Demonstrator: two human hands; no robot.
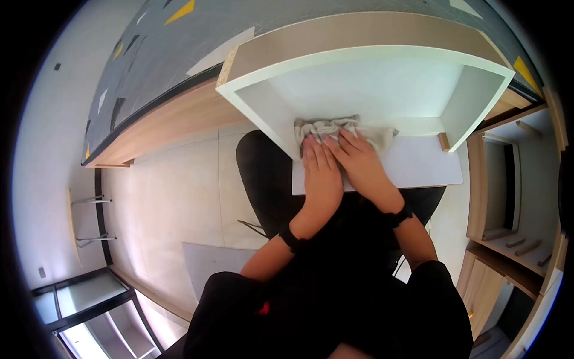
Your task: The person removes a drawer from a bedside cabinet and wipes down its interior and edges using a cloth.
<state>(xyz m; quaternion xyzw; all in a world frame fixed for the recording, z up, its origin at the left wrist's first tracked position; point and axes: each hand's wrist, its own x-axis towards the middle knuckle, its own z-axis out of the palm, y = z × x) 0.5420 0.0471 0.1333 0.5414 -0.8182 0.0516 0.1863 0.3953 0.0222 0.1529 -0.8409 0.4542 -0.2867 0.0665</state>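
A crumpled grey-and-beige cloth (327,127) lies bunched at the lower inside edge of a white-lined box frame (371,84), which looks like a drawer or small cabinet. My left hand (323,173) presses on the cloth, fingers together and curled onto its folds. Close beside it, my right hand (361,166) grips the cloth too, its fingertips partly sunk in the fabric. Beneath the hands, a flat white panel (418,161) rests across my legs, joined to or lying against the frame; I cannot tell which. Dark bands circle both wrists.
Behind the frame is a grey patterned surface (197,39) with yellow and white shapes. Wooden shelving (508,173) stands at the right. Pale floor tiles (167,191) extend to the left, with a light board (215,263) lying near my left arm. A wall-mounted folding shelf (75,227) is farther left.
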